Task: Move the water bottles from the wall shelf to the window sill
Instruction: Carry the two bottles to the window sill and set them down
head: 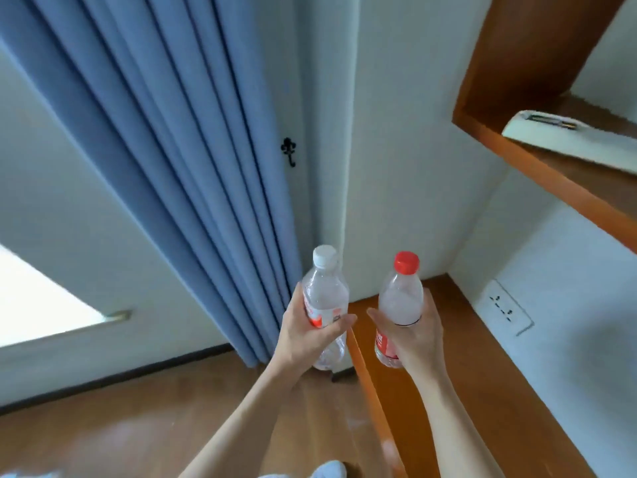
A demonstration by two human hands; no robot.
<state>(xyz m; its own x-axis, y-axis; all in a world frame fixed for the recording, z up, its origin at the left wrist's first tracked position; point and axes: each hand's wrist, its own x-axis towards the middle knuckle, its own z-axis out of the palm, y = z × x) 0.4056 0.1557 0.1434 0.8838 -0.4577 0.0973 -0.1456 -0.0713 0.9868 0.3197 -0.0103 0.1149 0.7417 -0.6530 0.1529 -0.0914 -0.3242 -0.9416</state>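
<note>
The left hand (306, 339) is wrapped around the middle of a clear white-capped bottle (325, 291), and the right hand (413, 336) grips a clear red-capped bottle (401, 298) the same way. Both bottles are held upright in the air, side by side but apart, each with a red-and-white label too blurred to read, and their fill level cannot be told. Beyond them lie an orange-brown tabletop (482, 374), a blue curtain (172, 132), and higher up the wooden wall shelf (568, 188) carrying a white object (565, 139).
</note>
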